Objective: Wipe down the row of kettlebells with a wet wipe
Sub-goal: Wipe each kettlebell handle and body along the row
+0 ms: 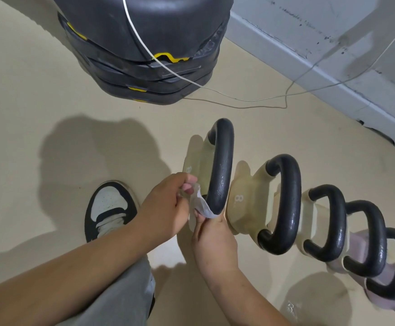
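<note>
Several kettlebells with black handles stand in a row on the beige floor, running from the centre to the lower right. The nearest one, the first kettlebell [220, 161], has a cream body marked 8; the second kettlebell [285, 203] stands next to it. A white wet wipe [200, 204] is stretched between both hands beside the first handle's near end. My left hand [166, 205] pinches the wipe's upper end. My right hand [215, 241] pinches its lower end, right at the base of that handle.
A stack of black and yellow weight plates [144, 50] sits on the floor behind. A thin white cable [238, 100] trails across the floor to the grey wall skirting [321, 74]. My shoe [109, 208] and trouser leg are at lower left.
</note>
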`<state>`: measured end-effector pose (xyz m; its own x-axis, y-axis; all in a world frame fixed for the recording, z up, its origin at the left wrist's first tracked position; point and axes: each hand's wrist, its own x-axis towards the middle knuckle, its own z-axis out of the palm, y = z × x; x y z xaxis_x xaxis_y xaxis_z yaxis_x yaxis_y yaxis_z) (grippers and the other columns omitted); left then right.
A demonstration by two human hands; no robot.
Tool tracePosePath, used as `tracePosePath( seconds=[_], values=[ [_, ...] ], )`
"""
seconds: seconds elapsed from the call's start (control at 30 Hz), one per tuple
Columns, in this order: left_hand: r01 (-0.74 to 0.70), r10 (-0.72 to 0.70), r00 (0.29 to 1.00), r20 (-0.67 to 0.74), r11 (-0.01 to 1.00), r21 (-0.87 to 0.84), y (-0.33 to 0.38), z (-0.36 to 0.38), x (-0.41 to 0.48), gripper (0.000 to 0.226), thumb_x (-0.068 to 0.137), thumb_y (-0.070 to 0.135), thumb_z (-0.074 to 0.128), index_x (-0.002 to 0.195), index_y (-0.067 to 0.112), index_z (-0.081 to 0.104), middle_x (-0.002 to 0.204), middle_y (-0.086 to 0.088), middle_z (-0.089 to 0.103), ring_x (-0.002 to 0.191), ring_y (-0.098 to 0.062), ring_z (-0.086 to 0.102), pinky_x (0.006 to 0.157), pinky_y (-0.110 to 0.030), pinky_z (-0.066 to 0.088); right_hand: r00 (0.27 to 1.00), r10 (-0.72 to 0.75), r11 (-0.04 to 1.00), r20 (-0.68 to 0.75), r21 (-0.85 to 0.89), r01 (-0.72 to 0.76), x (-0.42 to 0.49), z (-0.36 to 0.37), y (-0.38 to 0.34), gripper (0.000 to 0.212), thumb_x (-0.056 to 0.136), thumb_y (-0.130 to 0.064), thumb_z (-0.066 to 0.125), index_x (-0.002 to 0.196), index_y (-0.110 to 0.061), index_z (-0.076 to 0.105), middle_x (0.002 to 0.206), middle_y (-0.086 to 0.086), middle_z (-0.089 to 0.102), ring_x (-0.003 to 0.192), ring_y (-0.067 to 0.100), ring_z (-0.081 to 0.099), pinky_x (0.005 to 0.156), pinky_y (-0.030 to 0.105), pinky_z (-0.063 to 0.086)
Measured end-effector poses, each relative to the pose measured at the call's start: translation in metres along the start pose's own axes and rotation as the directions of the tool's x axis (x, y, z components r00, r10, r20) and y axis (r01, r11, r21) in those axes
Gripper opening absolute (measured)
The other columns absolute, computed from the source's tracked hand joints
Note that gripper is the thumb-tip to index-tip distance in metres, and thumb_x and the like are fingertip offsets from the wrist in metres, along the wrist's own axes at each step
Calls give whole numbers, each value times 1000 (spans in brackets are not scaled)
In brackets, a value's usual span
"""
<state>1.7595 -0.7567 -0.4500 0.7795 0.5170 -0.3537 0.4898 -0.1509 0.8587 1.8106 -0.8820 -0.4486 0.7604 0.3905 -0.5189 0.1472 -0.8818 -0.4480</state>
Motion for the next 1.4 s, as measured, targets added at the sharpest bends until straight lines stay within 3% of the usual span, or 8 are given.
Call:
tracePosePath(
  seconds=[0.17, 0.43, 0.7, 0.9, 1.03, 1.1, 1.2, 1.4],
  values=[
    [60, -62, 994, 91, 998, 22, 0, -1, -1, 40, 92, -3, 45, 110, 28, 62, 104, 10, 64, 92, -9, 62, 76, -8, 43, 977, 71, 950, 203, -313, -4, -4, -18, -7, 52, 106, -38, 27, 147, -14, 49, 68, -7, 41, 59, 17, 45, 61, 27, 34],
    [206, -175, 927, 331, 977, -59, 17, -16, -12, 21, 89, 27, 49, 82, 11, 62, 75, -13, 72, 78, -34, 69, 74, -50, 57, 782, 96, 944, 616, 194, -268, -12, -53, -2, 36, 107, -44, 48, 108, -13, 67, 94, 13, 80, 71, 19, 75, 69, 33, 62],
    [237, -196, 924, 328, 967, -90, 23, -32, -22, 44, 104, 37, 55, 64, 17, 59, 59, 0, 64, 57, -16, 61, 64, -30, 50, 765, -19, 965, 644, 211, -154, -29, -105, -27, 20, 94, -32, 77, 102, -14, 80, 96, 4, 81, 90, 26, 79, 75, 34, 61],
    [53, -46, 968, -245, 998, 25, 36, -39, 24, 30, 104, 31, 43, 93, 14, 66, 86, -2, 73, 84, -24, 68, 81, -44, 56, 912, 43, 866, 409, 440, -238, -16, -127, -18, 32, 106, -31, 59, 98, -3, 72, 78, 13, 71, 61, 24, 67, 54, 33, 53],
    [-280, 266, 950, -165, 957, -71, 68, -28, 46, 26, 104, 13, 48, 100, 21, 73, 65, 15, 58, 62, -5, 51, 64, -22, 40, 972, 133, 837, 195, 503, -215, -6, -128, -21, 37, 106, -31, 57, 89, -1, 69, 64, 14, 61, 52, 25, 57, 51, 32, 47],
    [-382, 382, 916, -124, 924, 30, 75, -20, 47, 28, 102, 5, 50, 113, 15, 74, 88, 7, 65, 79, -9, 58, 75, -22, 44, 979, 168, 818, 113, 538, -202, -4, -129, -23, 35, 104, -30, 58, 83, -3, 66, 58, 13, 53, 49, 24, 50, 51, 31, 43],
    [-388, 427, 904, -22, 841, 378, 72, -16, 33, 36, 101, 8, 48, 133, 20, 60, 117, -6, 61, 88, -26, 60, 75, -34, 49, 982, 167, 765, 87, 617, -185, -4, -129, -27, 35, 103, -30, 58, 76, -9, 60, 60, 13, 52, 50, 24, 47, 55, 34, 40],
    [-632, 508, 775, 376, 611, 477, 40, -22, -24, 40, 89, 5, 65, 121, 21, 47, 88, 2, 55, 56, -20, 48, 51, -28, 34, 982, 172, 715, 84, 675, -183, -6, -114, -31, 31, 105, -32, 54, 87, -9, 63, 64, 10, 57, 52, 23, 50, 55, 36, 38]
  ],
)
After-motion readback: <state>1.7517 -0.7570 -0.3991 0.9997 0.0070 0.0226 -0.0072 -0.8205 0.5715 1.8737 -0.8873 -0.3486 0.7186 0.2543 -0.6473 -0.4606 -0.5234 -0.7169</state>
